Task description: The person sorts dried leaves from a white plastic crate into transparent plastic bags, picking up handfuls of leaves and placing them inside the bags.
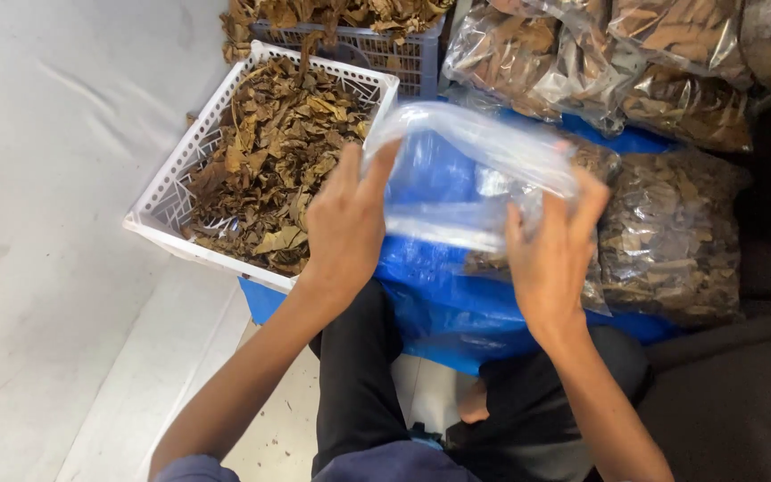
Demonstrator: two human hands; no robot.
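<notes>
Both hands, left hand [345, 228] and right hand [551, 259], grip an empty clear plastic bag [466, 170], mouth spread, beside the white basket [171, 192] of dried leaves [269, 152].

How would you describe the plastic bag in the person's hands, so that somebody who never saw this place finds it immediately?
Start from the white basket full of dry brown leaves on the left. Just to its right, above the blue sheet, the left hand and right hand hold a clear plastic bag between them. Unlike the sealed bags of leaves nearby, it looks empty.
</notes>
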